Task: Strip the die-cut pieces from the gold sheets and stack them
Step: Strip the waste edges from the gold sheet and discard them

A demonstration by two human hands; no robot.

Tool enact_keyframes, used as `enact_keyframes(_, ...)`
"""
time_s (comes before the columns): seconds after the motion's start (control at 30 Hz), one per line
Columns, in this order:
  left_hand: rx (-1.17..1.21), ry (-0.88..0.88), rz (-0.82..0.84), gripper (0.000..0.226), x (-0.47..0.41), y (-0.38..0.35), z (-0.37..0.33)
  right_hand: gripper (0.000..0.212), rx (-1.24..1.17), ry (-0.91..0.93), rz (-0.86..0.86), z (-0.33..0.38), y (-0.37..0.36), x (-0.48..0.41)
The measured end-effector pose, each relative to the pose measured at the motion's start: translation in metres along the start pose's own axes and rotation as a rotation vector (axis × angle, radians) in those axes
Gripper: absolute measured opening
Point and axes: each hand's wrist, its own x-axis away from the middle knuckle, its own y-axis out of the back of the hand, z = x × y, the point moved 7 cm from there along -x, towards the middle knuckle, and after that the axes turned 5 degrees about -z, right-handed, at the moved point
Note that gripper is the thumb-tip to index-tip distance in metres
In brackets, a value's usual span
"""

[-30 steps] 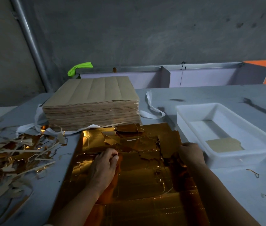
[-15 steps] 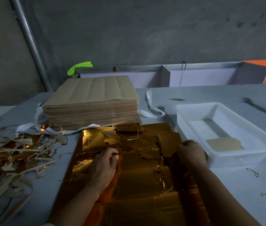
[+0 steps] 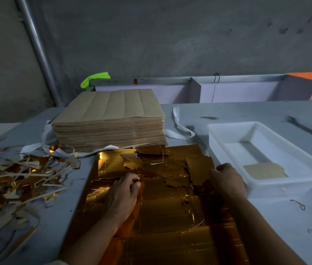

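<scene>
A gold die-cut sheet lies flat on the table in front of me, with torn gold pieces heaped on its far part. My left hand rests on the sheet's left half, fingers curled and pinching the foil. At the sheet's right edge, next to the white tray, my right hand has its fingers curled round a gold piece. One stripped beige piece lies in the white tray.
A thick stack of brown-backed sheets stands behind the gold sheet, with white strapping around it. Gold and beige scrap strips litter the table's left side. A few thin offcuts lie at the right.
My right hand has shifted slightly up and to the right along the sheet's edge, toward the tray. The left hand has stayed in place.
</scene>
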Motion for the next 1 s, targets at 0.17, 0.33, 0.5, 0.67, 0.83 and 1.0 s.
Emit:
enact_keyframes(0.17, 0.017, 0.0, -0.004, 0.02, 0.0, 0.001, -0.001, 0.04, 0.002, 0.034, -0.068, 0.006, 0.006, 0.002)
enact_keyframes(0.33, 0.062, -0.022, -0.016, 0.011, 0.0, 0.001, 0.0, 0.027, -0.042, 0.17, -0.096, 0.026, 0.011, 0.004)
enact_keyframes(0.5, 0.171, -0.035, -0.053, 0.011, 0.002, 0.005, 0.001, 0.01, -0.096, 0.381, 0.123, 0.057, -0.017, 0.021)
enact_keyframes(0.67, 0.198, -0.038, -0.077, 0.013, 0.003, 0.006, 0.002, 0.017, 0.057, 0.539, 0.402, 0.077, -0.059, 0.053)
enact_keyframes(0.83, 0.206, -0.046, -0.091, 0.011, 0.003, 0.007, 0.0, 0.021, 0.294, 0.666, 0.567, 0.078, -0.091, 0.082)
enact_keyframes(1.0, 0.225, -0.06, -0.105, 0.011, 0.004, 0.01, 0.0, 0.032, 0.511, 0.742, 0.572, 0.079, -0.11, 0.097)
